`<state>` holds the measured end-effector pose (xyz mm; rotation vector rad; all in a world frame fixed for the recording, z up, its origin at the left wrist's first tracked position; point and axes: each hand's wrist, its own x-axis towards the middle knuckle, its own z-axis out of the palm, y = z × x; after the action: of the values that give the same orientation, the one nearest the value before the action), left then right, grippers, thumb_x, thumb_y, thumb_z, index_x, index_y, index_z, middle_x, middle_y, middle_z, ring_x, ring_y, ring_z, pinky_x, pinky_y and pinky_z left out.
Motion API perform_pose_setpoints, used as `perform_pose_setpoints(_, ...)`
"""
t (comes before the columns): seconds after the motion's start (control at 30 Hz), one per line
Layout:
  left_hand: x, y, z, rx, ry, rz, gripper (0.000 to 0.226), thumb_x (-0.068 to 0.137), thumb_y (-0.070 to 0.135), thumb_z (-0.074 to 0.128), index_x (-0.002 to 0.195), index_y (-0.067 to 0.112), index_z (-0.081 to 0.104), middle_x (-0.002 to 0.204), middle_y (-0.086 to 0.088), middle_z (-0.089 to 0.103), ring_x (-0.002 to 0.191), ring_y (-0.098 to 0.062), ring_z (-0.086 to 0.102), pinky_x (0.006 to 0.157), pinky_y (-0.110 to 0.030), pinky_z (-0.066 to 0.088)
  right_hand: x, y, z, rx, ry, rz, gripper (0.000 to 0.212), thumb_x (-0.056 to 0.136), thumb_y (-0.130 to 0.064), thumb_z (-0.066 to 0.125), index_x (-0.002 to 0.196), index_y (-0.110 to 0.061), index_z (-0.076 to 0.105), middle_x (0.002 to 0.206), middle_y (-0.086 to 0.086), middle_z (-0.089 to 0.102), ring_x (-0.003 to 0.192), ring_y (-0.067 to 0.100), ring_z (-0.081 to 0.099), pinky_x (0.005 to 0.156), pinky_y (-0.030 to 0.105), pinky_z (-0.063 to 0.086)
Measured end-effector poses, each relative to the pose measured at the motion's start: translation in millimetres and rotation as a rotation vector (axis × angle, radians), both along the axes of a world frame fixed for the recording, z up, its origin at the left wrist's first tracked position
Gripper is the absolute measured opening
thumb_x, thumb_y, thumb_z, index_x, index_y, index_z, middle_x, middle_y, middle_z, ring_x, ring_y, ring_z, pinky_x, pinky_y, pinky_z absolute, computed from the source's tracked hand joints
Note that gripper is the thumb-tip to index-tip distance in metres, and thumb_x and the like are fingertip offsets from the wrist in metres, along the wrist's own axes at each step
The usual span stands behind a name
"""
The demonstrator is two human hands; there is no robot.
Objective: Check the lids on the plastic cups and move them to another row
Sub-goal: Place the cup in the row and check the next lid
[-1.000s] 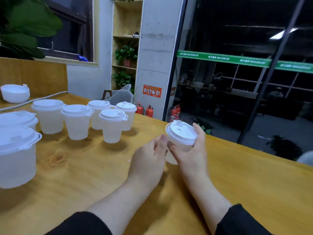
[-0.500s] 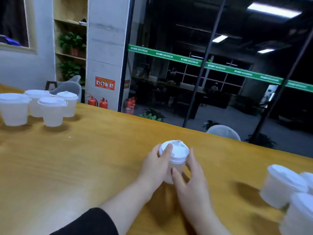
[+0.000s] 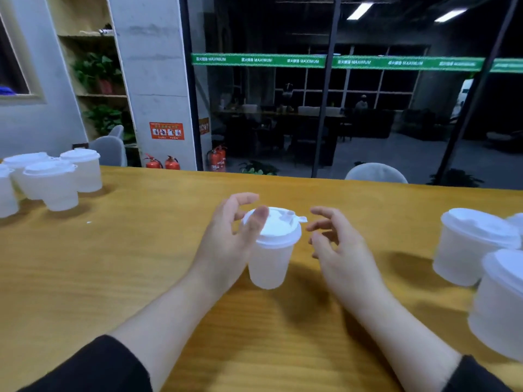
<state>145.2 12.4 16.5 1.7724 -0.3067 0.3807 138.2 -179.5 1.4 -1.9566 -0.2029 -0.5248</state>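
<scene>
We see one translucent white plastic cup (image 3: 268,261) standing upright near the middle of the wooden desk (image 3: 113,264), capped with a white lid (image 3: 276,229) that sits level on the rim, a small tab jutting from its far right edge. The cup tapers toward its base, and its walls look frosted and smooth.

Our left hand (image 3: 226,239) curves round the cup's left side, the thumb lying against the lid's edge, the other fingers arched behind; whether that grip truly presses the cup we cannot tell. Our right hand (image 3: 336,250) is just beside the cup and apart from it, its grip spread and loosely bent, holding nothing.

A cluster of lidded cups (image 3: 53,179) of the same kind stands at the far left of the desk, touching or nearly so. Another group of lidded cups (image 3: 469,244) stands at the right edge, close to the camera and blurred.

The desk is yellow wood with visible grain and a matte finish. Between the two groups lies a broad stretch of bare wood on both sides of the middle cup. The desk's far edge runs straight behind the hands.
</scene>
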Motion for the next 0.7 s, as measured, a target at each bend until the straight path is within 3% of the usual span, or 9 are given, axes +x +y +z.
perform_pose_setpoints(0.07,1,-2,-3,0.071,0.025,-0.035,0.071,0.067,0.083,0.058,0.127,0.044,0.055,0.126,0.017,0.062,0.111,0.001,0.06,0.078,-0.014,0.045,5,-4,2,-0.028,-0.01,0.075,0.038,0.101,-0.013,0.056,0.118,-0.047,0.058,0.105,-0.025,0.066,0.098,0.004,0.062,0.088,0.036,0.056)
perform_pose_setpoints(0.13,3,-2,-3,0.069,0.057,-0.057,0.07,0.064,0.075,0.066,0.125,0.042,0.056,0.115,0.019,0.068,0.103,0.003,0.064,0.073,-0.012,0.048,7,-6,3,-0.052,-0.02,0.117,0.034,0.102,-0.012,0.058,0.114,-0.044,0.064,0.105,-0.032,0.065,0.099,0.001,0.062,0.088,0.029,0.054)
perform_pose_setpoints(0.27,7,4,-4,-0.006,0.137,-0.17,0.067,0.066,0.066,0.072,0.127,0.044,0.057,0.115,0.024,0.071,0.104,0.002,0.067,0.077,-0.015,0.051,6,-9,6,-0.048,-0.103,0.112,0.028,0.099,-0.01,0.064,0.1,-0.036,0.074,0.102,-0.026,0.069,0.095,-0.003,0.064,0.079,0.011,0.046)
perform_pose_setpoints(0.47,7,8,-6,-0.036,0.18,-0.209,0.039,0.087,0.045,0.054,0.125,0.042,0.059,0.117,0.015,0.072,0.108,-0.007,0.068,0.087,-0.024,0.054,-3,-6,16,0.052,-0.144,0.059,0.016,0.094,-0.021,0.071,0.086,-0.035,0.073,0.088,-0.025,0.071,0.069,-0.006,0.06,0.064,0.008,0.042)
perform_pose_setpoints(0.57,5,7,-5,-0.03,0.193,-0.245,0.032,0.09,0.04,0.048,0.117,0.044,0.064,0.116,0.006,0.072,0.108,-0.018,0.066,0.094,-0.037,0.051,-8,-8,23,0.079,-0.162,0.034,0.013,0.093,-0.026,0.073,0.082,-0.033,0.072,0.08,-0.024,0.071,0.073,-0.002,0.063,0.067,0.01,0.045)
perform_pose_setpoints(0.7,4,6,-6,-0.028,0.188,-0.271,0.03,0.088,0.04,0.048,0.113,0.045,0.065,0.118,-0.001,0.071,0.106,-0.022,0.066,0.089,-0.036,0.049,-15,-9,28,-0.007,-0.149,0.078,0.013,0.097,-0.028,0.067,0.089,-0.033,0.075,0.09,-0.022,0.073,0.083,0.001,0.066,0.069,0.012,0.047)
